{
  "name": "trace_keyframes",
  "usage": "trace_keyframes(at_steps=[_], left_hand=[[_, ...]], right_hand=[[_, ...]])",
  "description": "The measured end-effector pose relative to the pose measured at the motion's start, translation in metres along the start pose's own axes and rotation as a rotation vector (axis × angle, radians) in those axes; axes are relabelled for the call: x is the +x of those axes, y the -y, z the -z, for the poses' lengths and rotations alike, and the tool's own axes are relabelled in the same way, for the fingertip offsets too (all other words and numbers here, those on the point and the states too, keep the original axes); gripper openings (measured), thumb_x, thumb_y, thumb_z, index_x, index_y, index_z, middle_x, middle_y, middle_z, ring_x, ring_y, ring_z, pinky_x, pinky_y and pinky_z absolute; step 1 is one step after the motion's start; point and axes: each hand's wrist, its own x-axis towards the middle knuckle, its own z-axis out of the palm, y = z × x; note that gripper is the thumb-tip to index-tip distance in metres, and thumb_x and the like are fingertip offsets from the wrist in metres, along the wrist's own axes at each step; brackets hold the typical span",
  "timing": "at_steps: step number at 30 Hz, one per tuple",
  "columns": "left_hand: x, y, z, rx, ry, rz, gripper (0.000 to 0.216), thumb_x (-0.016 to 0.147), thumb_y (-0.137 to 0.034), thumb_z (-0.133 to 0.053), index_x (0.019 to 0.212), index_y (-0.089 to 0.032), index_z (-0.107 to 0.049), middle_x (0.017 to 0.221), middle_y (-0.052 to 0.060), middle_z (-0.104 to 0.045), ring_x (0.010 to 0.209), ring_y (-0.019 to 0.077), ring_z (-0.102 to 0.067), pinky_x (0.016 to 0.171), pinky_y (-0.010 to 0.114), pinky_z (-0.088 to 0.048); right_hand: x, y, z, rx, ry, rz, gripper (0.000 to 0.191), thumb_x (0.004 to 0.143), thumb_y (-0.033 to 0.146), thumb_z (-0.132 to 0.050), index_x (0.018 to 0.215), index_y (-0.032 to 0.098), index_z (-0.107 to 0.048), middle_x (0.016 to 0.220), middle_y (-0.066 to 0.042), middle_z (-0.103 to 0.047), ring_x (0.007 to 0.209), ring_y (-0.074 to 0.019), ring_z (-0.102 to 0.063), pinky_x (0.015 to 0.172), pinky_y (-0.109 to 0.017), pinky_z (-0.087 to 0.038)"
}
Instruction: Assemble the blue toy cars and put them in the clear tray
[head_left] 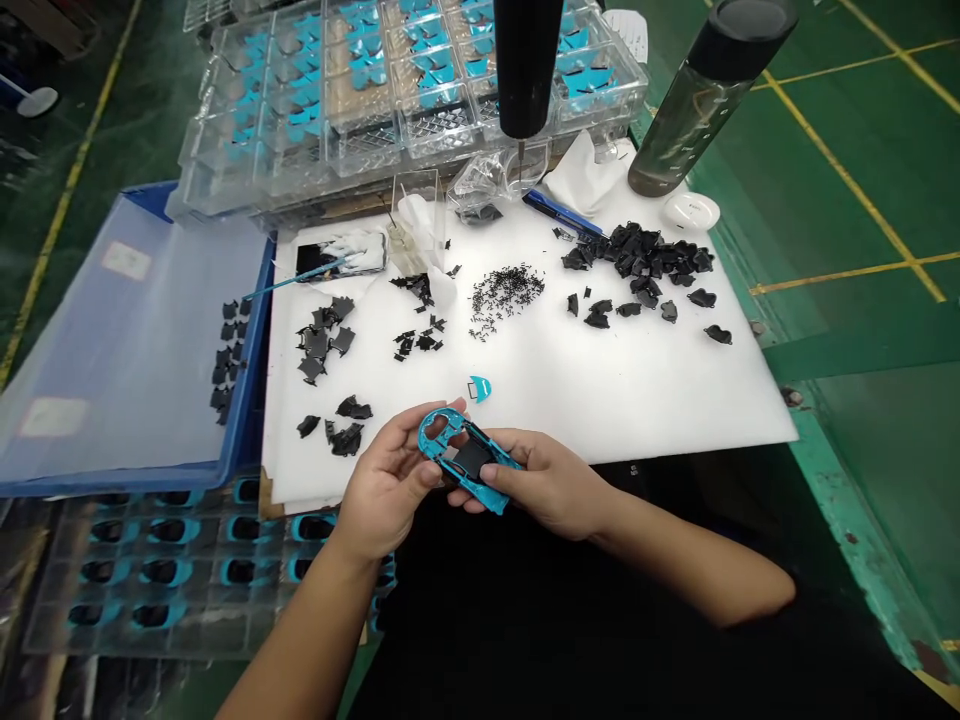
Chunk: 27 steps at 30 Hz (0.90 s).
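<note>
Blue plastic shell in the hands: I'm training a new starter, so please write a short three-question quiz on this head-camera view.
1. What do the left hand and right hand hold between them? A) a blue-and-black plastic shell B) a bottle C) a brush
2. True or false: the small blue piece lies on the white board, apart from both hands.
3. Fill in the word: in this view, the blue crate stands to the ___ of the white board.

Key: 1. A; 2. True; 3. left
</note>
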Motion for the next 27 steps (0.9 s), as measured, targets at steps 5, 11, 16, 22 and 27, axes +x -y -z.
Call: trace_keyframes(at_steps=[5,11,16,22,27], left_hand=[[-0.002,0.001,0.001,-0.015,0.007,0.016,0.05,0.087,-0.034,-0.071,0.133,-0.028,-0.055,0.145,0.015,-0.055,0.118,0.0294,-0.064,0.074,0.03,-0.061],[-0.003,0.001,0.0,-0.007,-0.009,0.017,0.049,0.085,-0.034,-0.073,0.13,-0.026,-0.056,0.142,0.015,-0.057,0.086,0.0185,-0.07,0.067,0.028,-0.059],[-0.004,0.001,0.0,-0.022,-0.001,0.021,0.051,0.084,-0.031,-0.073,0.131,-0.024,-0.054,0.144,0.017,-0.055,0.087,0.018,-0.07,0.069,0.028,-0.058],[-0.007,0.0,0.001,0.008,-0.005,0.013,0.049,0.087,-0.026,-0.07,0.133,-0.023,-0.053,0.144,0.018,-0.055,0.117,0.0269,-0.065,0.091,0.035,-0.058],[-0.01,0.0,0.002,0.01,-0.033,0.021,0.048,0.087,-0.024,-0.069,0.133,-0.026,-0.054,0.145,0.015,-0.055,0.123,0.0276,-0.063,0.099,0.038,-0.056]], right_hand=[[0.0,-0.001,-0.004,0.001,-0.037,-0.037,0.027,0.092,0.035,-0.066,0.11,0.015,-0.069,0.092,-0.007,-0.078,0.083,-0.0154,-0.073,0.083,-0.027,-0.056],[0.0,0.0,-0.005,-0.043,-0.057,-0.061,0.034,0.088,0.042,-0.069,0.106,0.013,-0.068,0.087,-0.008,-0.077,0.078,-0.0168,-0.072,0.081,-0.031,-0.056],[-0.001,0.004,-0.007,-0.08,-0.081,-0.065,0.028,0.09,0.037,-0.066,0.104,0.013,-0.068,0.085,-0.007,-0.076,0.077,-0.0166,-0.072,0.081,-0.03,-0.056],[-0.001,0.007,-0.014,-0.129,-0.185,-0.103,0.018,0.092,0.021,-0.055,0.104,0.016,-0.068,0.082,-0.004,-0.076,0.078,-0.0171,-0.073,0.081,-0.031,-0.057],[-0.002,0.009,-0.016,-0.238,-0.187,-0.063,0.017,0.089,0.019,-0.054,0.099,0.018,-0.068,0.089,-0.004,-0.076,0.081,-0.017,-0.071,0.079,-0.029,-0.056]])
